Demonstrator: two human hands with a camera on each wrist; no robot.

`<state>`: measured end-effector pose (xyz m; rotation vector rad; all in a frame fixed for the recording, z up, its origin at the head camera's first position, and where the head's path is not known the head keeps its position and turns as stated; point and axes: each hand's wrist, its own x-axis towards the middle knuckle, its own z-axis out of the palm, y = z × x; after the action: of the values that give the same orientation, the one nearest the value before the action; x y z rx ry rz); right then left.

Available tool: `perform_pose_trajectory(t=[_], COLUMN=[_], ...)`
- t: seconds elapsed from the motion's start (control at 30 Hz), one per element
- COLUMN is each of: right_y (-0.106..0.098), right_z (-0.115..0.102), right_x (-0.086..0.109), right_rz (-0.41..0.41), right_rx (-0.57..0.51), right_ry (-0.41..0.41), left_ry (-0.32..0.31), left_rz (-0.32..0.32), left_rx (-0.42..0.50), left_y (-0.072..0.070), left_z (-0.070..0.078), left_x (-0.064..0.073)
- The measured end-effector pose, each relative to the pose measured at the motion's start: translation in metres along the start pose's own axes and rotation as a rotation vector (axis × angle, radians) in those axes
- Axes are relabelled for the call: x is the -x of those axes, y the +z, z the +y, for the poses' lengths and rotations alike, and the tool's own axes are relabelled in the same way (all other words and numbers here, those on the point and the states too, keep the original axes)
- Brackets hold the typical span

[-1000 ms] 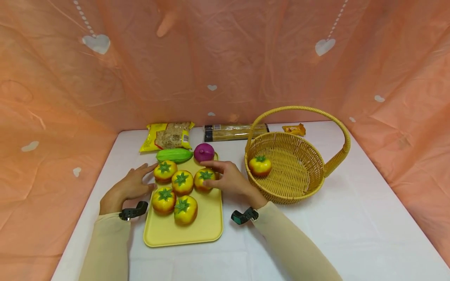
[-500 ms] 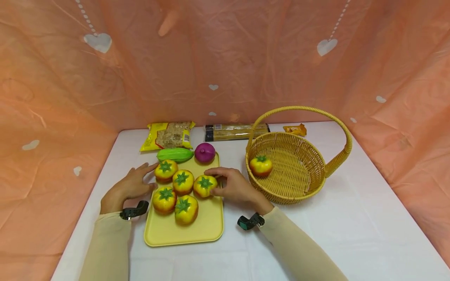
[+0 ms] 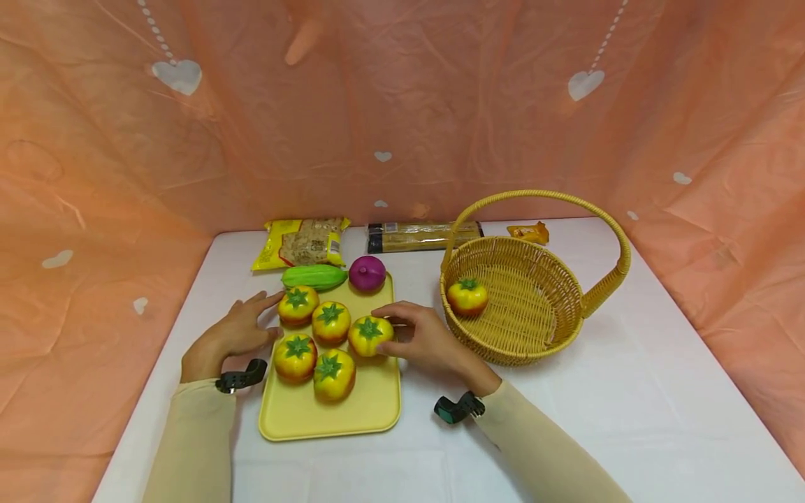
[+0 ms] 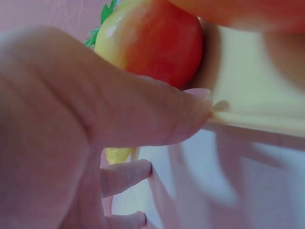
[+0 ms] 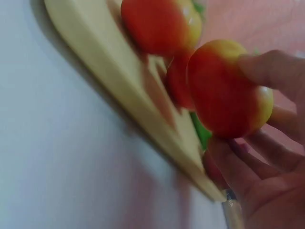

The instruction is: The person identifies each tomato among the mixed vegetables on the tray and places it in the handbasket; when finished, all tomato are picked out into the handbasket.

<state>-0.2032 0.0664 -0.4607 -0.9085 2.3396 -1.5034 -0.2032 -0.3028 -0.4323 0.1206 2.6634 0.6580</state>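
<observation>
In the head view my right hand (image 3: pixel 428 342) holds a yellow-and-red tomato (image 3: pixel 371 337) between thumb and fingers, at the right side of the yellow tray (image 3: pixel 367 412). The right wrist view shows that tomato (image 5: pixel 224 90) lifted above the tray (image 5: pixel 105 76). Several similar tomatoes (image 3: pixel 335 376) with green leafy tops sit on the tray. My left hand (image 3: pixel 235 332) rests at the tray's left edge with fingers extended. In the left wrist view its thumb touches the tray rim (image 4: pixel 267 123), close beside a tomato (image 4: pixel 157 43).
Right of the tray stands a wicker basket (image 3: pixel 516 328) with a tall handle and one tomato (image 3: pixel 467 298) inside. A green cucumber-like vegetable (image 3: pixel 314 277) and a purple onion (image 3: pixel 367 274) lie at the tray's far end. Behind are a yellow bag (image 3: pixel 305 243), a noodle pack (image 3: pixel 418 236) and an orange packet (image 3: pixel 530 232).
My right hand has closed round the tomato and shifted it slightly right and toward me. The middle tomato has moved a little right. My left hand has stayed in place.
</observation>
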Motion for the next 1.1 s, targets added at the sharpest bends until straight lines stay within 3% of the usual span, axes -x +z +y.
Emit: perform_pose_trajectory(t=[0.23,0.43,0.73,0.9,1.1], right_y=[-0.020,-0.053,-0.117,-0.139,-0.143], right_z=[-0.022,-0.030,-0.025,-0.022,-0.014], right_x=[0.034,0.073,0.122,0.129,0.118], right_rz=[-0.022,0.002,0.179,0.269,0.291], right_rx=[-0.124,-0.189,-0.179,-0.116,-0.054], right_ry=[-0.005,-0.012,-0.020,0.001,0.147], left_ry=[-0.019,0.002,0.016,0.026,0.023], left_rz=[-0.006,0.004,0.006,0.009,0.010], left_rx=[-0.001,-0.008,-0.006,-0.011,-0.008], left_y=[0.000,0.001,0.000,0.000,0.001], left_z=[0.001,0.000,-0.003,-0.003,-0.003], left_x=[-0.001,-0.001,0.001,0.000,-0.001])
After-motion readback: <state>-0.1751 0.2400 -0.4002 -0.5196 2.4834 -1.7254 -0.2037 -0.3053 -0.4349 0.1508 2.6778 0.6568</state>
